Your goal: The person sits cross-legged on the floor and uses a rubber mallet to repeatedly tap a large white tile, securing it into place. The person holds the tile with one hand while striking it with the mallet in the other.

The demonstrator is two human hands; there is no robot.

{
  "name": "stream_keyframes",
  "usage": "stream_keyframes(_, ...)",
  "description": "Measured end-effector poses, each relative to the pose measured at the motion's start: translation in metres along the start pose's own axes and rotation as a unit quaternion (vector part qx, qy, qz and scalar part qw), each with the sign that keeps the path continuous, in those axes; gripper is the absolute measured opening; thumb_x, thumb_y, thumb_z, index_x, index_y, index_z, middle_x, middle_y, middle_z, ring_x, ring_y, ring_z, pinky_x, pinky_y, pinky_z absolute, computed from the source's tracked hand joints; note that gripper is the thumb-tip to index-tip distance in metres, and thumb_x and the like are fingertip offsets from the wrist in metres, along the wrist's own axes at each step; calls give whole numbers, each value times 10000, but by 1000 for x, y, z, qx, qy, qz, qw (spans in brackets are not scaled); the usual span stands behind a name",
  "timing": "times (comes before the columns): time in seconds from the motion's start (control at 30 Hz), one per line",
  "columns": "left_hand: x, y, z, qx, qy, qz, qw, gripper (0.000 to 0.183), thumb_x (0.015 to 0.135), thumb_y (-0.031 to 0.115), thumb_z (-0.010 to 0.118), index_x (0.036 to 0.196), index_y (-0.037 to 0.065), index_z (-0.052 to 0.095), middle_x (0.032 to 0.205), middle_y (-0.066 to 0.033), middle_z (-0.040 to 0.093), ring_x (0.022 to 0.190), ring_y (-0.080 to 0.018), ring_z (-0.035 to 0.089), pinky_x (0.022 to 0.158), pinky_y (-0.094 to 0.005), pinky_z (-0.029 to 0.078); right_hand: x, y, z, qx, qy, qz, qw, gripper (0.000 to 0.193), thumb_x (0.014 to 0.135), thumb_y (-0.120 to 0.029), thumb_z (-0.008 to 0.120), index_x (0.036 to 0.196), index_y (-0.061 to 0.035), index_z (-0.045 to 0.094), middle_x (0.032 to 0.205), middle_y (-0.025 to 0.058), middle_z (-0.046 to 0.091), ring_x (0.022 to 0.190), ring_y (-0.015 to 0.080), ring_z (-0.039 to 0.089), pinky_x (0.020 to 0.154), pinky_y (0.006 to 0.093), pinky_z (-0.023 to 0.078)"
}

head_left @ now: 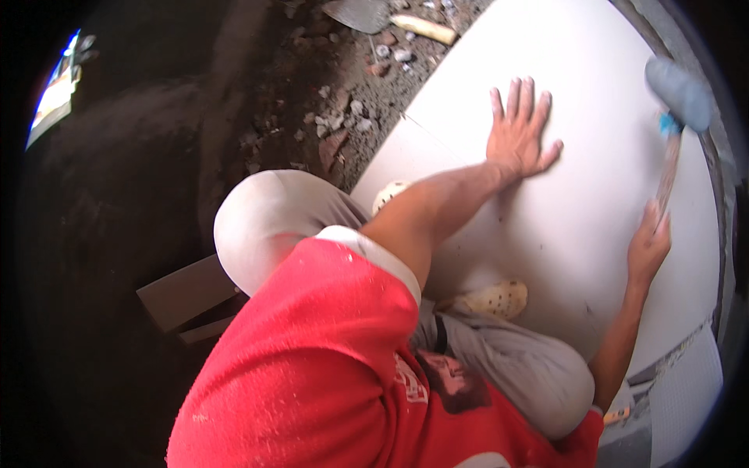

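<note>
My left hand (518, 134) lies flat with its fingers spread on a large white floor tile (593, 70). Toward the right, my right hand (650, 243) grips the wooden handle of a rubber mallet (679, 93). The mallet's grey head is over the tile's far right part, beside its edge; I cannot tell whether it touches the tile. Something blue is wrapped where the handle meets the head. A thin joint line meets the tile's left edge near my left forearm.
Rubble and broken stones (343, 117) lie along the tiles' left edge. Beyond are a trowel (390, 19) with a wooden handle and dark ground. Tile offcuts (187, 292) rest by my left knee. A textured white piece (686, 390) sits at lower right. My shoes (495, 299) are on the tile.
</note>
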State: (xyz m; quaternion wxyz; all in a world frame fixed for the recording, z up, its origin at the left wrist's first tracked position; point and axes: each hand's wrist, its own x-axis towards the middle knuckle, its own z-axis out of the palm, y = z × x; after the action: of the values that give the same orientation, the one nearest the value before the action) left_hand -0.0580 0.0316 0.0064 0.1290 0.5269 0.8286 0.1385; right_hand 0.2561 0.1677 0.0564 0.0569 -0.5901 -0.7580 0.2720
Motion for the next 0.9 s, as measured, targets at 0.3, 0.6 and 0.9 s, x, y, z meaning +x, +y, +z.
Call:
stream_keyframes(0.3,-3,-3,9,2,56,27,998,870,1004,580,489,1670,54,294,1732,-305,196,1625,-485,118,1277,-716,63,-1,11,-10,95,241,-140,956,365,1134,-314,542,1244,3,684,1065,153,690,942,291,656,861,452,552)
stream_keyframes(0.6,-6,5,12,-48,82,3,995,827,1026,531,457,1646,2,318,1719,-314,230,1623,-488,138,1283,-707,52,-16,56,-21,256,198,79,943,390,1122,-294,553,1332,6,686,1258,246,726,1162,427,693,1034,558,528)
stream_keyframes(0.9,2,-1,9,-47,-15,16,999,826,1030,550,464,1654,29,316,1705,-326,250,1601,-505,179,1274,-716,108,-42,25,5,180,155,41,970,491,1121,-395,558,1319,44,652,1213,225,703,1109,386,679,974,478,553)
